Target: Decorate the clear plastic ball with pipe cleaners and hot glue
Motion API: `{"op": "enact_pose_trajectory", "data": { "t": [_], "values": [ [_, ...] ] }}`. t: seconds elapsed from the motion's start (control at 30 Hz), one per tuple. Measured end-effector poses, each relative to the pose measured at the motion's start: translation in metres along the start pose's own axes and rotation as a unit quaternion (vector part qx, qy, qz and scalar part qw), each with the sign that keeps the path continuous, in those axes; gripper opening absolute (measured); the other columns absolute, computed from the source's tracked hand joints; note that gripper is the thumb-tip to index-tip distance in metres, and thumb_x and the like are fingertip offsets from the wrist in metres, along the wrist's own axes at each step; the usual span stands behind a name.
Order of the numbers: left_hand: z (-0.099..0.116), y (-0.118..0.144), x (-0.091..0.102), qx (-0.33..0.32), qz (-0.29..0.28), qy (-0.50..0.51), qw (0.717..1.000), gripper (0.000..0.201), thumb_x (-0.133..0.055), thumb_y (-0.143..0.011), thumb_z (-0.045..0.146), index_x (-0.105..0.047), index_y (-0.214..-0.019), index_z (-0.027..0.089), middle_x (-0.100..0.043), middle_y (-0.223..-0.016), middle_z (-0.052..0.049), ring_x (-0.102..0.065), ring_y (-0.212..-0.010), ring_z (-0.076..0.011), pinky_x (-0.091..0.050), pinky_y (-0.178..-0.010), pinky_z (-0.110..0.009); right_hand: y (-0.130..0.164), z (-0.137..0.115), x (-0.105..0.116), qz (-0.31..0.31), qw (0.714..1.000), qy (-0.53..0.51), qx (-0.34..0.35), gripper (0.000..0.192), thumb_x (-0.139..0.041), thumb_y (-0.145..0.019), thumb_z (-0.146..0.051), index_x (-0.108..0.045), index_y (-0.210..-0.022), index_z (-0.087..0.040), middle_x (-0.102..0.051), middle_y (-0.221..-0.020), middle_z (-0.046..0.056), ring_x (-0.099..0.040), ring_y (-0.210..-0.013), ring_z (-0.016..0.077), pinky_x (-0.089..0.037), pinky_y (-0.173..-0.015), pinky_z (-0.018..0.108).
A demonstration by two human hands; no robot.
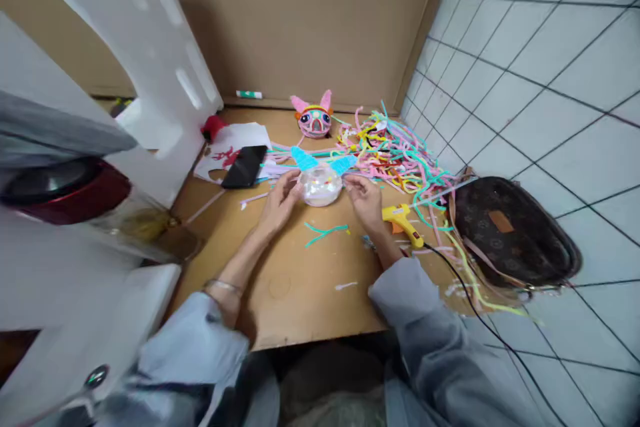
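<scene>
A clear, rounded plastic ball with coloured specks sits between my hands above the table. Two blue fuzzy ears, which look like pipe cleaner work, rise from its top. My left hand grips the ball's left side with thumb and fingers. On the opposite side my right hand has its fingertips pinched at the ball's edge. In front of the ball lie bent teal pipe cleaner pieces. Behind it stands a finished-looking animal head with pink ears and large eyes.
A tangled heap of coloured pipe cleaners spreads at the back right. Nearby are a yellow glue gun with a black cord and a brown bag. A black phone rests on paper at left; a marker lies at the back.
</scene>
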State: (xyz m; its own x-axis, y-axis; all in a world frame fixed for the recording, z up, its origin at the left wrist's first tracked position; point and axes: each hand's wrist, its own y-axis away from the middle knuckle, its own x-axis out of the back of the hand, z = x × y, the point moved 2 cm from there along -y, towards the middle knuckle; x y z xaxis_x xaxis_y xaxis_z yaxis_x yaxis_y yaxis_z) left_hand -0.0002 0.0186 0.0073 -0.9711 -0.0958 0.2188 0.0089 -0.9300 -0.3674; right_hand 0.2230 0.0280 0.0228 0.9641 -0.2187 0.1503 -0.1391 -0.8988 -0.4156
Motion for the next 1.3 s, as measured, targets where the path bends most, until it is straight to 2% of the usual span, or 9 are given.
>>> {"op": "enact_pose_trajectory", "data": {
  "t": [0.17,0.3,0.43,0.57,0.77,1.1,1.3],
  "values": [
    [0.011,0.003,0.002,-0.006,-0.012,-0.022,1.000,0.063,-0.051,-0.089,0.068,-0.059,-0.126,0.018,-0.068,-0.127,-0.013,-0.066,-0.112,-0.0261,-0.051,-0.102,-0.041,0.001,0.001,0.003,0.002,1.000,0.008,-0.014,0.020,-0.059,-0.079,-0.026,-0.073,-0.093,-0.020,-0.079,-0.094,0.006,-0.072,-0.087,0.0209,-0.059,-0.086,0.037],
    [0.015,0.004,0.003,-0.002,-0.020,-0.030,0.999,0.065,-0.050,-0.089,0.068,-0.059,-0.127,0.016,-0.071,-0.122,-0.013,-0.067,-0.108,-0.0262,-0.053,-0.098,-0.041,0.001,-0.001,0.005,0.012,0.999,0.042,-0.003,0.020,-0.057,-0.081,-0.024,-0.074,-0.092,-0.021,-0.078,-0.093,0.006,-0.072,-0.087,0.0219,-0.058,-0.087,0.039],
    [0.018,0.005,0.003,0.002,-0.022,-0.032,0.999,0.068,-0.051,-0.089,0.069,-0.059,-0.129,0.015,-0.068,-0.130,-0.015,-0.066,-0.113,-0.0275,-0.051,-0.102,-0.043,0.003,-0.006,0.005,-0.025,0.995,0.093,0.022,0.021,-0.058,-0.081,-0.023,-0.075,-0.093,-0.021,-0.077,-0.096,0.007,-0.071,-0.088,0.0232,-0.058,-0.086,0.039],
    [0.014,0.004,0.002,0.009,-0.017,-0.025,1.000,0.068,-0.052,-0.088,0.069,-0.061,-0.129,0.015,-0.066,-0.133,-0.015,-0.064,-0.119,-0.0290,-0.048,-0.107,-0.045,0.006,-0.008,0.003,-0.060,0.992,0.109,0.016,0.019,-0.061,-0.082,-0.026,-0.075,-0.093,-0.021,-0.077,-0.096,0.007,-0.072,-0.086,0.0232,-0.058,-0.083,0.038],
    [0.006,0.002,-0.003,0.016,-0.032,0.033,0.999,0.073,-0.062,-0.083,0.067,-0.058,-0.133,0.015,-0.062,-0.139,-0.016,-0.061,-0.124,-0.0305,-0.045,-0.111,-0.047,0.007,-0.004,0.001,-0.063,0.991,0.114,0.009,0.013,-0.062,-0.082,-0.028,-0.073,-0.083,-0.022,-0.077,-0.090,0.006,-0.071,-0.083,0.0229,-0.058,-0.084,0.039],
    [0.005,0.002,-0.006,0.026,-0.033,0.044,0.998,0.075,-0.061,-0.084,0.067,-0.056,-0.138,0.014,-0.060,-0.142,-0.018,-0.060,-0.126,-0.0317,-0.044,-0.112,-0.048,0.005,-0.009,0.003,-0.069,0.979,0.177,0.076,0.015,-0.058,-0.082,-0.024,-0.071,-0.075,-0.023,-0.076,-0.083,0.006,-0.070,-0.083,0.0242,-0.056,-0.084,0.038],
    [0.007,0.003,-0.005,0.049,-0.043,0.063,0.996,0.081,-0.065,-0.081,0.067,-0.053,-0.141,0.014,-0.058,-0.144,-0.019,-0.058,-0.130,-0.0345,-0.044,-0.113,-0.051,0.007,-0.012,0.002,-0.081,0.989,0.123,0.033,0.014,-0.061,-0.083,-0.032,-0.071,-0.079,-0.022,-0.076,-0.088,0.006,-0.070,-0.083,0.0222,-0.058,-0.084,0.037]
  ]
}}
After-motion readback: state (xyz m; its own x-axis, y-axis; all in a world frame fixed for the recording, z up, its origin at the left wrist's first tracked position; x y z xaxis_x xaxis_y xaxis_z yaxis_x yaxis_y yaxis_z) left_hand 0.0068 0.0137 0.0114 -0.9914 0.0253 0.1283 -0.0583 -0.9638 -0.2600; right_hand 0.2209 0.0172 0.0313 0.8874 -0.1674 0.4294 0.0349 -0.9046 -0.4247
